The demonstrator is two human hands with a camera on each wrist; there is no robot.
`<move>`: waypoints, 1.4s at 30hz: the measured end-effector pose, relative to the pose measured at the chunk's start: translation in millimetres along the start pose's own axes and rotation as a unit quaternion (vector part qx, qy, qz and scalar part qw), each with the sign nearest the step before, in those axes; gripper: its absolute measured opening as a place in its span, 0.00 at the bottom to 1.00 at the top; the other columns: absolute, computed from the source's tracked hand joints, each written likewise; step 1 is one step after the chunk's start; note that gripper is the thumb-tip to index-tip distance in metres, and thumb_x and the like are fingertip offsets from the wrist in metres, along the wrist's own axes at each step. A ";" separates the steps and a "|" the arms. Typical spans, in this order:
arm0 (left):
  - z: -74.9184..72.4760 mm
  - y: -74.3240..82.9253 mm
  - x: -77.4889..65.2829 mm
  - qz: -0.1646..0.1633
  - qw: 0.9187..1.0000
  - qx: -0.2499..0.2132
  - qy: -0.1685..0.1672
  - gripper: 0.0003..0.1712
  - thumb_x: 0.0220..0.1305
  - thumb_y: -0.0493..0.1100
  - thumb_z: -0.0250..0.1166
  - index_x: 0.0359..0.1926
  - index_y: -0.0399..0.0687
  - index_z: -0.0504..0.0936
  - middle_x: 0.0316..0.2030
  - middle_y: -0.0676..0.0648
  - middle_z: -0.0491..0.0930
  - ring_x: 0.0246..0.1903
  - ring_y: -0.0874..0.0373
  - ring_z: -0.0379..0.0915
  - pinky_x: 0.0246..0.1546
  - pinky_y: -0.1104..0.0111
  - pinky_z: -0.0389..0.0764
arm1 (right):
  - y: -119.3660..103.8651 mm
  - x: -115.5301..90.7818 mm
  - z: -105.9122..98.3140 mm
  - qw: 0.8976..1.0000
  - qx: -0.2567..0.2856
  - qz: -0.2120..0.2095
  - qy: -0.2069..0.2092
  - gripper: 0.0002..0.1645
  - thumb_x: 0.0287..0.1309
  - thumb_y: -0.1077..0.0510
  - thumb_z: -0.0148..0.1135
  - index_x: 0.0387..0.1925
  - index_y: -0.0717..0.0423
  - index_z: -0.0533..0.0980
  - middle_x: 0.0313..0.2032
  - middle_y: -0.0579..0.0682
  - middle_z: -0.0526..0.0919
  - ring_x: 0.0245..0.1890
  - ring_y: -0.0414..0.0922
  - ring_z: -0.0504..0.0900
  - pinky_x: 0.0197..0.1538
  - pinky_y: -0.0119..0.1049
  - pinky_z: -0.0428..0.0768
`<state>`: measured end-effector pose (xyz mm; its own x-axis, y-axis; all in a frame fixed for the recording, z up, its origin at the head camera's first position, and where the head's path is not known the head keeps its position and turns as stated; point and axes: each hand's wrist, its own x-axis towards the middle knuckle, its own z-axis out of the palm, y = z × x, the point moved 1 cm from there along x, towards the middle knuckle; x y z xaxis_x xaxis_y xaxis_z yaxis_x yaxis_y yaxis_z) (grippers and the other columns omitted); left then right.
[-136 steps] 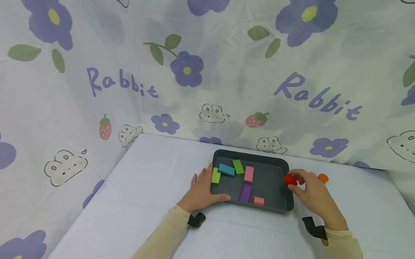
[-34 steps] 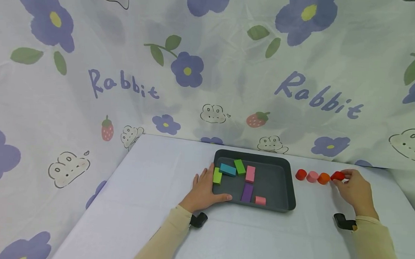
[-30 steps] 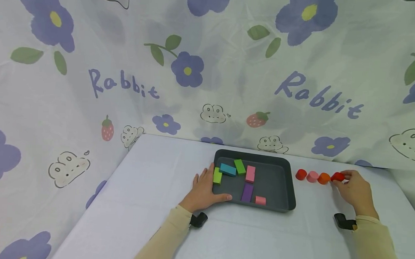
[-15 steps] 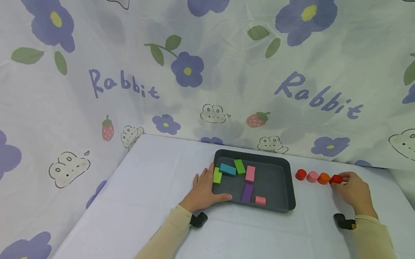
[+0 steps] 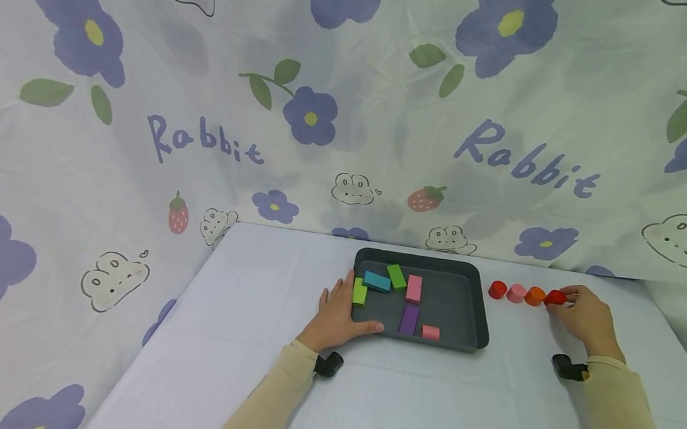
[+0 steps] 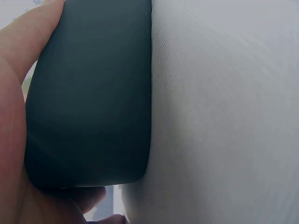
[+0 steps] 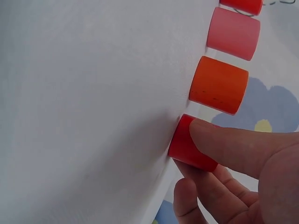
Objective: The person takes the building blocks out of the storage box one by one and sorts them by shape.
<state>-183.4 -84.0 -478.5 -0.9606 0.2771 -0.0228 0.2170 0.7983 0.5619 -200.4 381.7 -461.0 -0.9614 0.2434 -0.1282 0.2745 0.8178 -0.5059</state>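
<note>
My right hand (image 5: 587, 318) pinches a red cylinder block (image 7: 189, 144) between thumb and fingers, upright at the table surface. It is the right end of a row: beside it stand an orange cylinder block (image 7: 218, 85), a pink cylinder block (image 7: 233, 32) and another red cylinder block (image 5: 497, 290). My left hand (image 5: 334, 318) lies with spread fingers against the near left corner of a dark grey tray (image 5: 454, 307). In the left wrist view the tray's outer wall (image 6: 93, 102) fills much of the picture, thumb and fingers around its corner.
Inside the tray lie a blue block (image 5: 377, 281), a purple block (image 5: 408, 319), green blocks (image 5: 397, 277), a pink rectangular block (image 5: 413, 289) and a small pink block (image 5: 430, 332). A patterned cloth (image 5: 380, 146) hangs behind the white table (image 5: 261, 287).
Since the earliest frame, my right hand has carried a red cylinder from the tray's right rim to the row's right end. Lately it has shifted slightly left, nearer the orange one. Left hand stays put.
</note>
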 end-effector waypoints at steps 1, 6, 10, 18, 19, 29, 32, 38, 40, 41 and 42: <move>-0.4 0.6 -0.4 0.000 1.000 -0.002 0.000 0.74 0.37 0.83 0.56 0.72 0.45 0.34 0.72 0.47 0.44 0.70 0.47 0.38 0.65 0.46 0.37 | -0.6 -0.7 -0.3 1.000 -0.001 0.002 0.000 0.37 0.55 0.53 0.61 0.56 0.75 0.59 0.52 0.76 0.66 0.45 0.68 0.67 0.38 0.54 0.73; -1.9 2.6 -1.6 0.000 1.000 -0.005 -0.002 0.74 0.38 0.82 0.57 0.72 0.45 0.34 0.72 0.47 0.43 0.70 0.47 0.38 0.65 0.46 0.36 | -5.2 -7.1 -2.7 1.000 -0.004 0.002 0.010 0.38 0.54 0.53 0.61 0.58 0.74 0.59 0.53 0.76 0.65 0.46 0.67 0.68 0.39 0.54 0.74; -2.7 3.3 -1.8 -0.001 1.000 -0.002 -0.001 0.73 0.39 0.81 0.58 0.72 0.44 0.34 0.72 0.47 0.43 0.70 0.47 0.38 0.65 0.46 0.37 | -11.2 -13.9 -5.6 0.999 -0.002 -0.006 0.035 0.36 0.56 0.53 0.60 0.58 0.72 0.61 0.54 0.74 0.66 0.46 0.67 0.67 0.36 0.53 0.75; -3.0 1.6 -1.6 0.003 1.000 -0.001 0.002 0.74 0.38 0.82 0.57 0.72 0.44 0.34 0.72 0.47 0.42 0.70 0.46 0.38 0.65 0.46 0.37 | -31.5 -27.7 -12.2 0.997 -0.004 -0.020 0.079 0.34 0.56 0.53 0.61 0.59 0.70 0.63 0.55 0.73 0.67 0.48 0.66 0.67 0.36 0.53 0.75; -2.9 1.5 -1.7 0.003 1.000 -0.002 0.003 0.74 0.38 0.82 0.57 0.72 0.44 0.34 0.72 0.47 0.42 0.70 0.46 0.38 0.65 0.46 0.36 | -34.3 -29.6 -12.4 0.996 -0.004 -0.027 0.082 0.34 0.56 0.53 0.61 0.58 0.69 0.63 0.54 0.73 0.67 0.47 0.66 0.68 0.36 0.53 0.75; -1.6 1.0 -1.3 0.004 1.000 -0.001 0.003 0.73 0.38 0.82 0.56 0.72 0.44 0.35 0.72 0.47 0.42 0.70 0.46 0.38 0.65 0.45 0.37 | -61.0 -48.7 -6.8 0.992 0.005 -0.097 0.085 0.32 0.56 0.50 0.62 0.56 0.67 0.67 0.48 0.71 0.72 0.38 0.61 0.71 0.28 0.45 0.77; -1.1 1.0 -1.2 0.004 1.000 0.001 0.003 0.74 0.38 0.82 0.56 0.72 0.44 0.34 0.72 0.47 0.42 0.70 0.46 0.38 0.65 0.46 0.37 | -68.2 -53.2 -4.8 0.989 0.005 -0.116 0.093 0.31 0.56 0.51 0.63 0.55 0.66 0.67 0.46 0.71 0.73 0.36 0.60 0.71 0.27 0.44 0.77; -1.2 1.4 -1.3 0.002 1.000 -0.002 0.002 0.74 0.38 0.82 0.56 0.72 0.45 0.34 0.72 0.47 0.41 0.70 0.47 0.38 0.65 0.46 0.36 | -81.5 -61.0 -1.8 0.985 0.018 -0.139 0.099 0.30 0.55 0.53 0.63 0.55 0.65 0.68 0.46 0.71 0.74 0.39 0.63 0.71 0.30 0.49 0.78; -1.8 2.0 -1.6 0.002 1.000 -0.002 0.001 0.73 0.38 0.82 0.56 0.72 0.45 0.34 0.72 0.47 0.41 0.70 0.47 0.38 0.65 0.46 0.36 | -85.6 -62.9 -0.6 0.984 0.019 -0.146 0.102 0.30 0.56 0.51 0.63 0.55 0.64 0.69 0.45 0.71 0.75 0.39 0.62 0.72 0.30 0.49 0.77; -2.1 2.2 -1.6 0.002 1.000 -0.003 0.000 0.73 0.38 0.82 0.56 0.72 0.45 0.34 0.72 0.47 0.42 0.70 0.46 0.38 0.65 0.46 0.36 | -87.5 -63.7 0.1 0.983 0.018 -0.150 0.104 0.30 0.56 0.51 0.63 0.55 0.64 0.69 0.44 0.70 0.76 0.38 0.61 0.72 0.29 0.47 0.76; -2.3 2.4 -1.6 0.002 1.000 -0.003 0.000 0.73 0.38 0.82 0.56 0.72 0.45 0.34 0.72 0.47 0.42 0.70 0.46 0.38 0.65 0.46 0.36 | -89.2 -64.6 0.9 0.982 0.020 -0.156 0.107 0.29 0.56 0.50 0.63 0.54 0.64 0.69 0.43 0.69 0.76 0.37 0.60 0.72 0.29 0.45 0.75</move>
<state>-181.7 -83.7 -475.2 -0.9599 0.2795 -0.0205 0.2191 0.7940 0.5671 -162.7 292.6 -408.4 -0.9714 0.0929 0.2186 -0.0370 0.8501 -0.5253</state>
